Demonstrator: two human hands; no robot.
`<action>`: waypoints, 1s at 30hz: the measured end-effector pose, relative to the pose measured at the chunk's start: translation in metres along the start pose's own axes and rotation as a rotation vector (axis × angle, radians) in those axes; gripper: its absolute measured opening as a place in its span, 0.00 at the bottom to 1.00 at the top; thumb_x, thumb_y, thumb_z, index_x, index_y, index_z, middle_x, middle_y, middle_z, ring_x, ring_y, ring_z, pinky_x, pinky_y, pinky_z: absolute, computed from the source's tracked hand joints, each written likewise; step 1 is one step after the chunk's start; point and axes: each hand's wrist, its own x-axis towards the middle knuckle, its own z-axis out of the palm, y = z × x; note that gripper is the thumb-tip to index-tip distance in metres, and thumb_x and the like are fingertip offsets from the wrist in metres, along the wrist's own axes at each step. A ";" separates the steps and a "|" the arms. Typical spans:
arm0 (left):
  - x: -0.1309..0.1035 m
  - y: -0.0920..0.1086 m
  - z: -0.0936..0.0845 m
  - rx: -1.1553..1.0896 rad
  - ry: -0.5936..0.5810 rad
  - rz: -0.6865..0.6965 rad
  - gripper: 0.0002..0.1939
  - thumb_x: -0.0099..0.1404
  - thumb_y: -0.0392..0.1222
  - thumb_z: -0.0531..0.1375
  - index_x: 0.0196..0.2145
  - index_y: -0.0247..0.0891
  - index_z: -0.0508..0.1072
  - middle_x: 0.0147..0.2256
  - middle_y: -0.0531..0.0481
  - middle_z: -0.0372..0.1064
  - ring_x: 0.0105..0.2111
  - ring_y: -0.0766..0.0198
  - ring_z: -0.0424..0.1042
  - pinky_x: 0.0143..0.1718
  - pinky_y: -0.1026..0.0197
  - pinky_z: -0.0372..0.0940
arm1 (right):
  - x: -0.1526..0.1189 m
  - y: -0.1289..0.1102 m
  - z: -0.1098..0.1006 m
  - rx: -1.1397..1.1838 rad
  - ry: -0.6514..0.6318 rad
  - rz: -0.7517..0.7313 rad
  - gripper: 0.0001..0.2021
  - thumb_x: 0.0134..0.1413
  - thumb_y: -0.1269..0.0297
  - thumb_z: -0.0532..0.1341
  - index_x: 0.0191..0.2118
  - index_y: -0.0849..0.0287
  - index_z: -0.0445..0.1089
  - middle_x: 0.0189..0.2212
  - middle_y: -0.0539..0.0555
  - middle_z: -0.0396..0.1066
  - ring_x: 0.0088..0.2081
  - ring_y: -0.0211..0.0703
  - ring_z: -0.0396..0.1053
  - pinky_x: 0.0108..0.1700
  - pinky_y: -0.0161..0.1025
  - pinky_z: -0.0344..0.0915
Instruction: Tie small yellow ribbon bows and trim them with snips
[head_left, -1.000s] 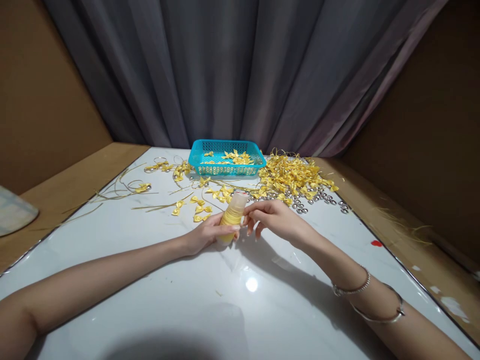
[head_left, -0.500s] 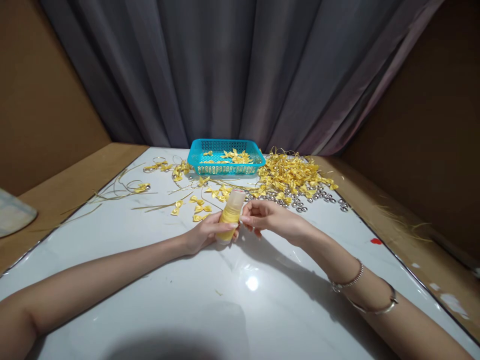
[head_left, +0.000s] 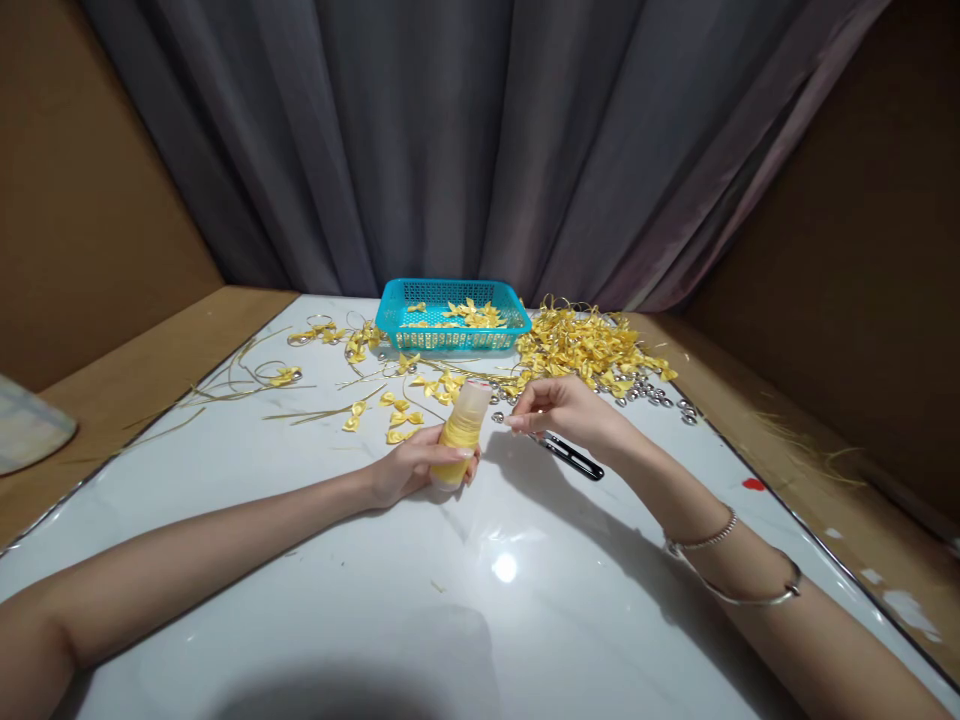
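My left hand [head_left: 420, 462] is wrapped round a translucent roll with yellow ribbon on it [head_left: 463, 430], tilted a little to the right. To its right, my right hand [head_left: 559, 410] has its thumb and index finger pinched together, close to a small silver ring-like piece [head_left: 499, 417]. Whether the fingertips hold anything is too small to tell. Below that hand, a black-handled tool [head_left: 571, 457] lies on the white table, its front end partly hidden by the fingers. Several yellow bows [head_left: 403, 418] lie beyond my left hand.
A turquoise basket [head_left: 454, 340] with yellow bows stands at the back. Right of it are a heap of yellow bows [head_left: 585, 345] and silver pieces [head_left: 656, 392]. Gold cords [head_left: 315, 413] lie left. A pale object [head_left: 34, 425] stands at the left edge.
My right hand has moved away from the roll, to the right and slightly up. The black-handled tool and a silver piece now show near it. My left hand keeps its hold.
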 end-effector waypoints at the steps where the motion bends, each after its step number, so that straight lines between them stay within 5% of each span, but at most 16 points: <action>1: 0.000 0.000 0.000 0.003 -0.007 0.000 0.15 0.51 0.44 0.62 0.33 0.30 0.68 0.25 0.47 0.67 0.26 0.63 0.65 0.29 0.62 0.59 | 0.001 0.001 -0.001 -0.032 0.037 -0.014 0.09 0.34 0.65 0.67 0.18 0.62 0.67 0.17 0.51 0.68 0.20 0.34 0.60 0.23 0.33 0.55; 10: -0.001 0.001 0.001 0.075 -0.093 0.007 0.13 0.52 0.44 0.60 0.32 0.31 0.67 0.23 0.50 0.64 0.22 0.66 0.63 0.23 0.64 0.57 | 0.007 0.004 -0.015 -0.197 0.312 -0.061 0.06 0.35 0.68 0.65 0.17 0.62 0.67 0.15 0.51 0.67 0.19 0.36 0.61 0.23 0.33 0.55; 20: 0.001 -0.004 -0.003 0.036 -0.104 0.017 0.17 0.54 0.43 0.59 0.41 0.33 0.64 0.21 0.54 0.63 0.18 0.70 0.60 0.19 0.67 0.55 | 0.003 0.000 -0.017 -0.043 0.385 -0.058 0.09 0.34 0.66 0.67 0.19 0.62 0.66 0.21 0.54 0.71 0.26 0.41 0.68 0.28 0.36 0.61; 25: -0.002 -0.003 -0.001 0.063 -0.072 0.040 0.26 0.57 0.41 0.58 0.52 0.35 0.58 0.22 0.55 0.63 0.18 0.71 0.59 0.19 0.68 0.53 | -0.002 -0.008 -0.015 0.441 0.133 -0.035 0.13 0.34 0.67 0.69 0.19 0.60 0.62 0.33 0.58 0.74 0.39 0.46 0.71 0.41 0.42 0.67; 30: -0.010 0.003 0.006 0.284 -0.064 0.060 0.31 0.54 0.39 0.63 0.55 0.41 0.61 0.33 0.49 0.65 0.28 0.67 0.64 0.27 0.65 0.59 | -0.002 -0.007 -0.005 0.685 -0.125 0.161 0.09 0.39 0.69 0.67 0.22 0.60 0.64 0.27 0.53 0.72 0.31 0.40 0.71 0.37 0.38 0.68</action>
